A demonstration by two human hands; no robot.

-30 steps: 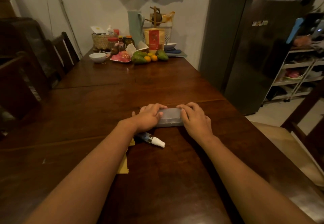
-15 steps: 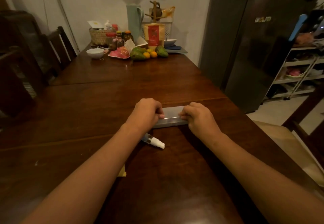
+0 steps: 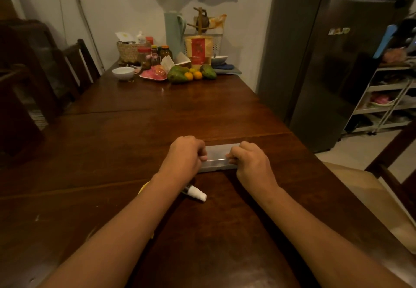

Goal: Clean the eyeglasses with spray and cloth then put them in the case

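A translucent grey glasses case (image 3: 217, 156) lies flat on the dark wooden table (image 3: 225, 231) in front of me. My left hand (image 3: 185, 153) grips its left end with curled fingers, and my right hand (image 3: 248, 159) grips its right end the same way. The eyeglasses are not visible. A small spray bottle (image 3: 195, 193) with a white nozzle lies on its side just nearer than the case, partly under my left forearm. A sliver of yellow cloth (image 3: 144, 187) shows at the left edge of that forearm.
At the table's far end stand a white bowl (image 3: 123, 73), a pink plate (image 3: 154, 73), fruit (image 3: 180, 74), jars, a basket and a green jug (image 3: 174, 33). Dark chairs (image 3: 78, 67) line the left side. A grey fridge (image 3: 337, 62) and a white rack (image 3: 387, 100) stand right.
Both hands went from lying over the case's top to curling round its ends. The view shifted slightly, and less of the yellow cloth shows now.
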